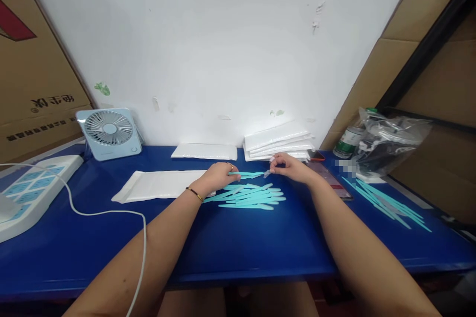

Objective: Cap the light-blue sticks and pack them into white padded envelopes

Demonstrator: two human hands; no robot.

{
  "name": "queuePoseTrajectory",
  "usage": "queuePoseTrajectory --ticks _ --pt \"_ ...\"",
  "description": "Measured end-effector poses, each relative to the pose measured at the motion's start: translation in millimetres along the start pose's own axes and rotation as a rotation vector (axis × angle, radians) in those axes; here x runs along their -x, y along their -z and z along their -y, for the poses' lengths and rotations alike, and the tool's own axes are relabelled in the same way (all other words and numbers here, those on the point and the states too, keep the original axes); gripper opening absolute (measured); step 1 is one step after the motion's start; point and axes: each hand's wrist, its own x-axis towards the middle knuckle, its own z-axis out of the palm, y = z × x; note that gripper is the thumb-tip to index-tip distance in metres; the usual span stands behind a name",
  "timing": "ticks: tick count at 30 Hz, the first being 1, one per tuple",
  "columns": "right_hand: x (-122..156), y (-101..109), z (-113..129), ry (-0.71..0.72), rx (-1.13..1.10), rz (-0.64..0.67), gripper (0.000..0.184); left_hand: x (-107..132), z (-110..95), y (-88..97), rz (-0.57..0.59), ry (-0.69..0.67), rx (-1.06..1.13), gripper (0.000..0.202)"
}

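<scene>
My left hand (219,176) is closed on the left end of a thin turquoise plastic stick (247,175) held level above the blue table (230,242). My right hand (292,166) pinches a small clear cap (267,173) at the stick's right tip. Just below both hands lies a loose pile of several similar turquoise sticks (251,196). A bracelet sits on my left wrist.
A white padded envelope (158,185) lies left of the pile, another (204,151) and a stack of them (278,141) by the wall. More turquoise sticks (386,203) lie at right near a plastic bag (390,141). A small fan (109,133), power strip (33,188) and white cable (111,213) occupy the left.
</scene>
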Motion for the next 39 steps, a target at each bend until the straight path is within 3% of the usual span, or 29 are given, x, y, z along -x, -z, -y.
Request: queuePoseTrajectory --ticks 4,10,13,18,23,28,32,39 --pt "4.5 5.1 1.9 -0.028 0.057 -0.021 0.030 1.7 5.2 1.3 0.008 -0.032 -0.015 0.031" --pt "4.7 -0.8 8.1 0.035 0.093 0.169 0.032 -1.1 9.2 -7.6 -0.058 -0.057 -0.069 0.039" --pt "4.9 -3.1 10.0 0.039 0.103 0.196 0.031 -2.2 11.6 -10.6 -0.102 -0.101 -0.060 0.046" --pt "5.7 -5.2 11.9 0.049 0.139 0.227 0.029 -3.3 10.4 -10.9 -0.045 -0.055 -0.100 0.030" --pt "6.0 -5.7 15.5 0.018 0.178 0.293 0.021 -0.9 5.3 -10.1 -0.057 -0.060 -0.061 0.032" --pt "7.7 -2.2 16.3 0.013 0.194 0.265 0.022 5.1 -8.1 -7.1 -0.081 -0.129 -0.004 0.035" --pt "5.9 -5.1 16.9 0.069 0.244 0.220 0.031 7.2 -15.6 -7.0 -0.025 -0.170 -0.027 0.034" --pt "3.1 -13.7 20.0 0.083 0.309 0.205 0.011 5.3 -15.1 -11.4 0.002 -0.201 -0.060 0.029"
